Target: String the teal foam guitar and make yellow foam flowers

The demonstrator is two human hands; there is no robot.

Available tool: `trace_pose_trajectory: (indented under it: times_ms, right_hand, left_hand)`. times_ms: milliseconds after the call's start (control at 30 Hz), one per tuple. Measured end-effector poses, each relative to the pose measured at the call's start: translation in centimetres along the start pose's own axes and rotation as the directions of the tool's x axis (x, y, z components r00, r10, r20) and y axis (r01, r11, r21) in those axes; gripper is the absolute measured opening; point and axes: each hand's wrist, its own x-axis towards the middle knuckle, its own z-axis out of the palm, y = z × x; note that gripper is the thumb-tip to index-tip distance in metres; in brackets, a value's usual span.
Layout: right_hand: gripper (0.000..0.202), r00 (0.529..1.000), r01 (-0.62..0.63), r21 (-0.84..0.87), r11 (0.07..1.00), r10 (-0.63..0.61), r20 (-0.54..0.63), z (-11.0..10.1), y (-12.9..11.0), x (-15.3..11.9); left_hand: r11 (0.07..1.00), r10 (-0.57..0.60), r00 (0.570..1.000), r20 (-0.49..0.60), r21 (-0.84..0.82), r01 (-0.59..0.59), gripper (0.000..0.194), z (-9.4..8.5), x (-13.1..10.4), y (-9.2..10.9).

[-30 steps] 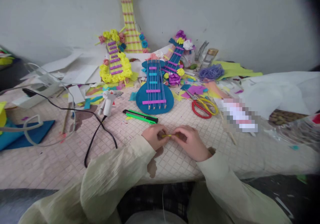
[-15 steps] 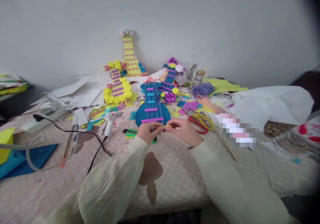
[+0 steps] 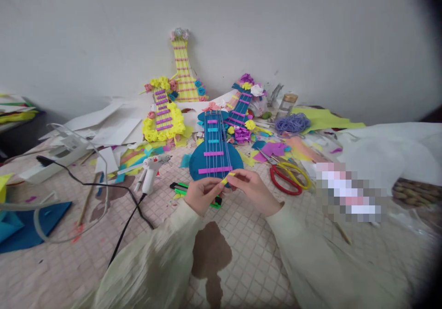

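Observation:
A small yellow strip (image 3: 228,178) is pinched between the fingertips of both hands, just in front of a blue paper guitar (image 3: 197,159) with purple and light blue bars and white strings. My left hand (image 3: 202,195) grips the strip's left end, and my right hand (image 3: 254,189) grips its right end. Under and behind my left hand lies a green and black cutter (image 3: 179,189). Scissors (image 3: 286,183) with one red and one yellow handle lie right of my right hand.
Decorated yellow guitars (image 3: 185,78) and another blue one (image 3: 239,107) stand at the back. A white glue gun (image 3: 150,175) with a black cable lies left, near a power strip (image 3: 57,161). Purple yarn (image 3: 293,123) and paper scraps lie behind on the right.
The yellow strip has turned and shows more of its surface between my fingers. The view has shifted, so the table and its objects appear nearer.

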Motion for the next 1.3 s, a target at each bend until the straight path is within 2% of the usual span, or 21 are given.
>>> trace_pose_trajectory:
  times_ms: [100,300,467,600,700,800,867,900,933,1000,1067,1167,1300]
  right_hand:
    - [0.021,1.0,-0.018,0.067,0.998,0.019,0.0,0.5,0.2,-0.7]
    - [0.02,0.993,0.001,0.117,0.993,0.013,-0.116,0.5,0.4,-1.2]
    - [0.021,0.999,-0.017,0.114,0.993,0.023,-0.045,0.2,0.3,-1.4]
    - [0.022,0.999,0.006,0.072,0.997,-0.003,-0.037,-0.3,0.6,-1.5]
    - [0.022,0.996,0.05,0.075,0.996,-0.045,-0.076,-0.8,0.8,-1.3]
    - [0.023,0.993,0.059,0.07,0.996,-0.051,-0.105,-1.2,0.9,-1.1]
    - [0.023,0.993,0.048,0.083,0.995,-0.039,-0.11,-1.3,0.9,-1.1]
    - [0.023,0.994,0.04,0.084,0.996,-0.031,-0.104,-1.3,0.8,-1.1]
    - [0.023,0.995,0.03,0.078,0.996,-0.023,-0.092,-1.2,0.8,-1.2]
    - [0.024,0.998,0.007,0.043,0.999,-0.004,-0.06,-1.2,0.8,-1.3]
    - [0.026,0.999,-0.001,-0.012,1.0,0.0,-0.036,-1.2,0.9,-1.3]
    - [0.027,1.0,0.016,-0.073,0.997,-0.018,-0.026,-1.2,0.9,-1.4]
    - [0.027,0.999,0.022,-0.091,0.996,-0.024,-0.023,-1.2,0.9,-1.3]
  left_hand:
    - [1.0,-0.017,1.0,-0.001,-0.01,0.017,0.028,0.3,-0.3,0.2]
    - [0.997,-0.07,0.997,-0.01,-0.027,0.07,0.028,0.7,-0.7,0.7]
    - [0.999,-0.04,0.999,-0.031,-0.026,0.04,0.027,0.9,-0.5,0.2]
    - [0.997,0.014,0.999,0.051,0.07,-0.017,0.032,0.8,-0.5,0.0]
    - [0.978,0.092,0.994,0.051,0.185,-0.1,0.036,-0.5,-1.3,1.2]
    - [0.932,0.202,0.979,-0.021,0.312,-0.185,0.033,-3.4,-2.6,2.9]
    - [0.837,0.225,0.973,-0.055,0.523,-0.164,0.025,-5.8,-3.5,3.4]
    - [0.76,0.22,0.973,-0.072,0.638,-0.125,0.022,-6.9,-3.8,3.4]
    - [0.672,0.211,0.975,-0.069,0.735,-0.094,0.02,-7.9,-4.1,3.0]
    - [0.528,0.223,0.975,-0.009,0.842,-0.112,0.02,-9.3,-4.4,1.7]
    - [0.493,0.231,0.973,-0.001,0.862,-0.116,0.02,-10.0,-4.4,0.1]
    - [0.48,0.243,0.97,-0.012,0.87,-0.11,0.019,-10.0,-3.9,-1.7]
    - [0.5,0.227,0.974,0.001,0.858,-0.117,0.017,-9.9,-3.1,-2.2]
